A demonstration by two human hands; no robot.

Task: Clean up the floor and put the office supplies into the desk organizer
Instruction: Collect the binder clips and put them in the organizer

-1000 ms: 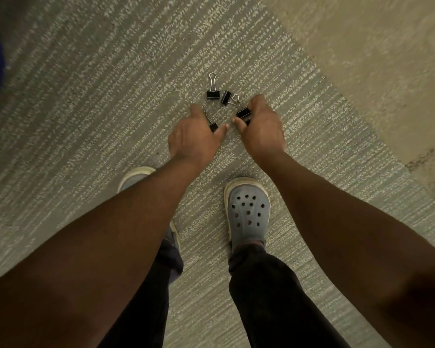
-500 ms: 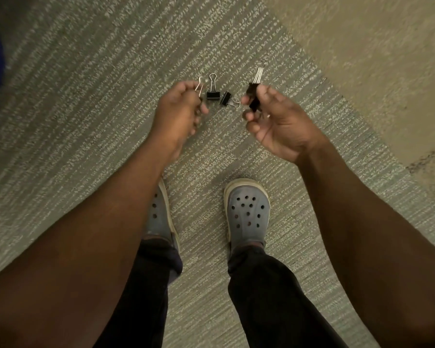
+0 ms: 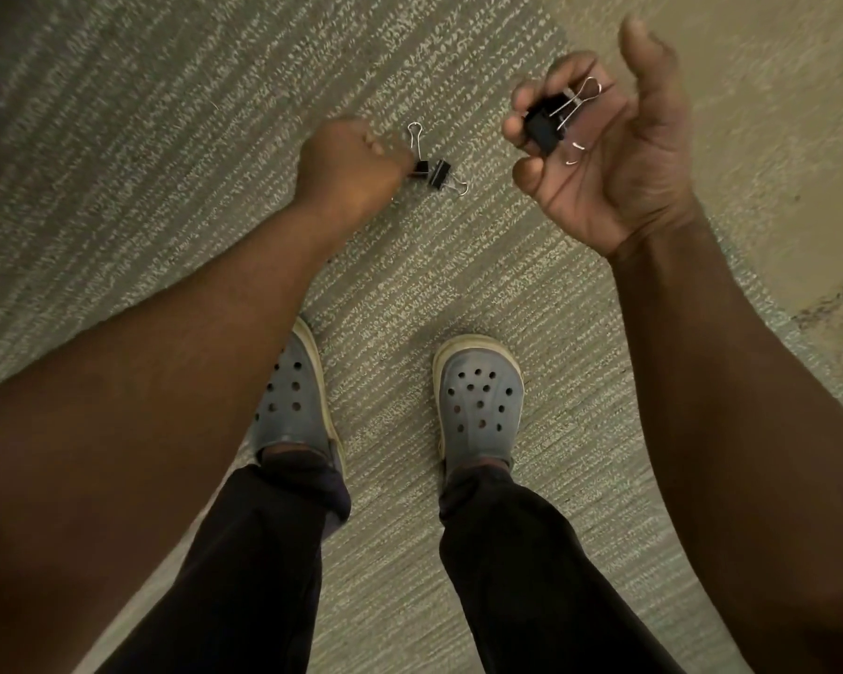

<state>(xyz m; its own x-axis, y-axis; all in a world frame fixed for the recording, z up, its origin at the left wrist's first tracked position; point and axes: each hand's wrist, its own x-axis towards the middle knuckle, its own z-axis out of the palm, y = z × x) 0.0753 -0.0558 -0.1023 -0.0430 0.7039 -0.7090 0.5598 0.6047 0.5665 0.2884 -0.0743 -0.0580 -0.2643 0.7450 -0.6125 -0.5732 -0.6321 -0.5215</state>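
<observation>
Two binder clips [image 3: 436, 171] remain on the carpet [image 3: 166, 138] as our left hand [image 3: 354, 170], fist closed, returns for them; our right hand [image 3: 604, 153] has lifted, fingers curled around gathered clips [image 3: 546, 126].

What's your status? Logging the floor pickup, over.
Right hand raised, shut on binder clips. Left hand fisted beside two floor clips; contents hidden. Nothing blocking them.

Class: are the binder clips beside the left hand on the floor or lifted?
On the floor: both binder clips lie on the carpet at the closed left hand.
</observation>
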